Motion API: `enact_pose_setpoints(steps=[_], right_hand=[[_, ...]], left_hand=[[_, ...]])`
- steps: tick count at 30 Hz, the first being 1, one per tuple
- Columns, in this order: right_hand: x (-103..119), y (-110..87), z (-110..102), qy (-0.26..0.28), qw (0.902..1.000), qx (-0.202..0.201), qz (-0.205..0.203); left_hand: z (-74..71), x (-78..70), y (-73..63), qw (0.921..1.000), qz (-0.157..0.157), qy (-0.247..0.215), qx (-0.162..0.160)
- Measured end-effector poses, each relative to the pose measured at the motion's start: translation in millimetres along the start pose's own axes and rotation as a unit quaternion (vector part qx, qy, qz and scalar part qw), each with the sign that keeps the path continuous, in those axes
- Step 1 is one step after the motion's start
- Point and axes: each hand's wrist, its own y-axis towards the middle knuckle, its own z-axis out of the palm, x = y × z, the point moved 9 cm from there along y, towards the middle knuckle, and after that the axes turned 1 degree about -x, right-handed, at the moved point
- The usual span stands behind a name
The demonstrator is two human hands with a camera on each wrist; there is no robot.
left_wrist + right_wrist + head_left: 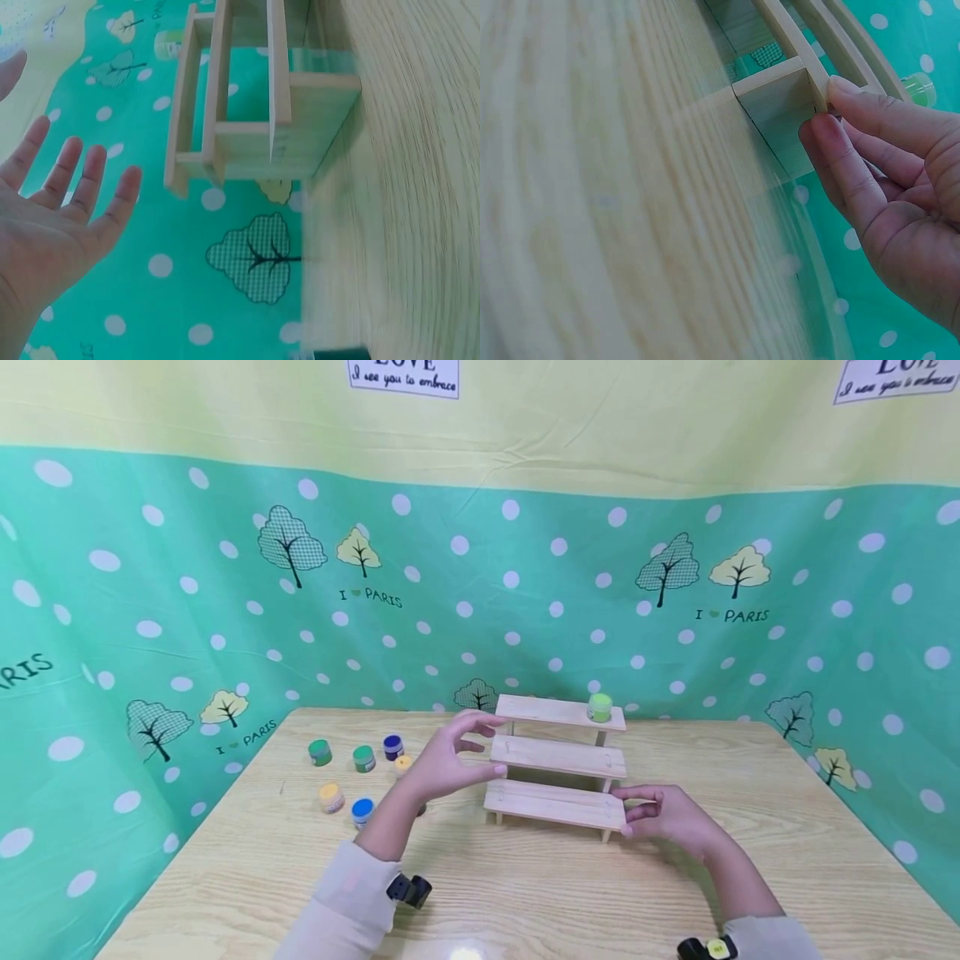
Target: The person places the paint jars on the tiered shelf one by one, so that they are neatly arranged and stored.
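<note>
A three-tier wooden step rack (558, 758) stands on the table, a light-green paint jar (599, 707) on the right of its top tier. My right hand (672, 818) is at the right end of the lowest tier. In the right wrist view, the thumb and fingertips of that hand (896, 172) pinch the corner of the tier board (815, 79). By the rack's left end, my left hand (450, 758) has its fingers spread. The left wrist view shows this hand (64, 202) with an empty palm, apart from the rack (281, 112).
Several paint jars stand on the left of the table (525, 893): green jars (320, 752), a purple one (392, 747), yellow-orange ones (331, 797) and a blue one (362, 812). My left forearm partly covers another jar. A dotted green cloth (510, 610) hangs behind the table.
</note>
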Motion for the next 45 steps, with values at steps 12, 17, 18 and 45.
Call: enact_pose_setpoints(steps=[12,17,18,45], right_hand=[[0,0.0,0,0.006,1.0000,0.001,0.000],[1,-0.5,0,0.010,0.9999,0.004,-0.002],[1,-0.5,1,0.011,0.9999,0.004,-0.002],[0,0.3,0,0.013,0.9999,0.003,0.001]], left_hand=[[-23.8,7.8,-23.8,0.9994,-0.021,-0.022,-0.016],[-33.8,13.3,-35.4,0.9993,-0.031,-0.010,-0.017],[-35.9,14.0,-37.6,0.9994,-0.031,-0.006,-0.016],[-114.9,18.0,-89.7,0.9965,-0.016,0.073,-0.037]])
